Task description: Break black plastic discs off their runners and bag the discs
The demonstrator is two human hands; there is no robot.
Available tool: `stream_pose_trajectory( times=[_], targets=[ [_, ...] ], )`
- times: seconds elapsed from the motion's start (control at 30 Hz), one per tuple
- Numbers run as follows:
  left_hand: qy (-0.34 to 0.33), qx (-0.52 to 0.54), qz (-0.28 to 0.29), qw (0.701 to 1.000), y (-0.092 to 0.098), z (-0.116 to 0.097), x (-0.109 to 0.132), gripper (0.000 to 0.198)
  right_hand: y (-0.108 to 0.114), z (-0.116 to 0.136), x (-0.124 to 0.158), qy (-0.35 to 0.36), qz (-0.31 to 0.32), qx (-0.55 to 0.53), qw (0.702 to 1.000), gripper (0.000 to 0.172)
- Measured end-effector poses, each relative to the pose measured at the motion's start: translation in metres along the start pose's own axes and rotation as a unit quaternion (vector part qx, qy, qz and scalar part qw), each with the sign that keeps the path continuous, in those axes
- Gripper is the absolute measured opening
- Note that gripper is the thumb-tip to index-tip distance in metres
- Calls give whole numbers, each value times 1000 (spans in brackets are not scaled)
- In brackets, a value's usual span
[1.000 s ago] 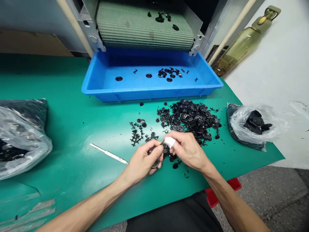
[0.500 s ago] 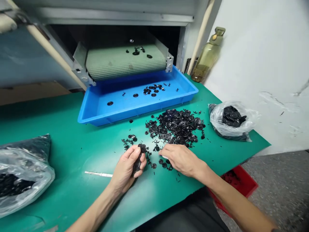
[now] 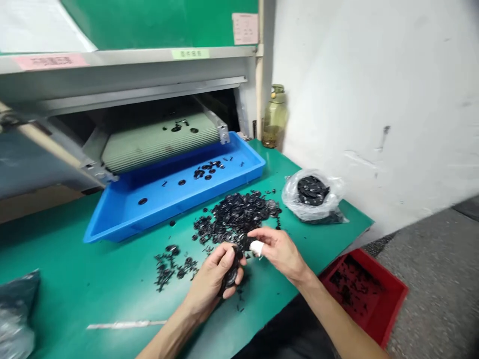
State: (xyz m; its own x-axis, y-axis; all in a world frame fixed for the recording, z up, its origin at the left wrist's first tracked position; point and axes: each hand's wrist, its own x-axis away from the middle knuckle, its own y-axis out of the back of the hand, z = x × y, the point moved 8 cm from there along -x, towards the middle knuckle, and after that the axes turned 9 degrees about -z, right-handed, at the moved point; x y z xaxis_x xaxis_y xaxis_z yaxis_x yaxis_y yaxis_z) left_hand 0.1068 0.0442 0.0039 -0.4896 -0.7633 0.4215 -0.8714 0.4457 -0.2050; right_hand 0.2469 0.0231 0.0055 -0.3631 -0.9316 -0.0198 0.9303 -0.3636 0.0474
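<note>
A stack of black plastic discs (image 3: 231,273) is clamped in the left hand (image 3: 211,281) above the green mat (image 3: 75,279), at lower centre. The right hand (image 3: 279,252) is held just beside it, fingers apart, with nothing seen gripped. A loose heap of discs (image 3: 234,219) is partly blocked by the hands. Above, a blue tray (image 3: 175,199) sits under a ribbed conveyor belt (image 3: 160,144). A clear plastic bag (image 3: 312,197) lies at right, and a red crate (image 3: 359,289) stands at lower right.
</note>
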Motion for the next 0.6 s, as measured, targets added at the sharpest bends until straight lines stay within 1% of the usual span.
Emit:
stream_pose_trajectory(
  times=[0.07,0.13,0.23,0.27,0.3,0.33,0.4,0.47,0.5,0.53,0.6],
  targets=[
    [-18,-84,29,996,-19,-3,-10,35,17,3,1,13,-35,10,999,23],
    [-47,-183,62,980,-39,-7,-19,35,37,8,1,25,-75,21,997,26],
    [-127,-317,126,931,-74,-20,-26,35,65,18,3,45,-119,30,991,26],
    [-146,-344,147,916,-85,-24,-26,34,74,21,4,52,-125,29,990,24],
    [-154,-359,162,906,-96,-29,-27,33,83,23,5,58,-129,27,990,24],
    [-152,-363,169,904,-105,-33,-29,33,91,24,6,63,-134,22,989,25],
    [-139,-359,158,909,-124,-45,-36,33,108,21,7,65,-152,13,986,27],
    [-172,-379,141,898,-148,-63,-48,33,123,15,11,62,-177,15,982,26],
    [-206,-403,139,881,-164,-72,-55,33,128,11,13,62,-187,21,980,25],
    [-253,-445,144,847,-182,-81,-62,32,131,8,16,63,-192,28,979,22],
    [-303,-474,141,815,-213,-93,-83,28,133,2,23,67,-192,45,978,21]
  ],
)
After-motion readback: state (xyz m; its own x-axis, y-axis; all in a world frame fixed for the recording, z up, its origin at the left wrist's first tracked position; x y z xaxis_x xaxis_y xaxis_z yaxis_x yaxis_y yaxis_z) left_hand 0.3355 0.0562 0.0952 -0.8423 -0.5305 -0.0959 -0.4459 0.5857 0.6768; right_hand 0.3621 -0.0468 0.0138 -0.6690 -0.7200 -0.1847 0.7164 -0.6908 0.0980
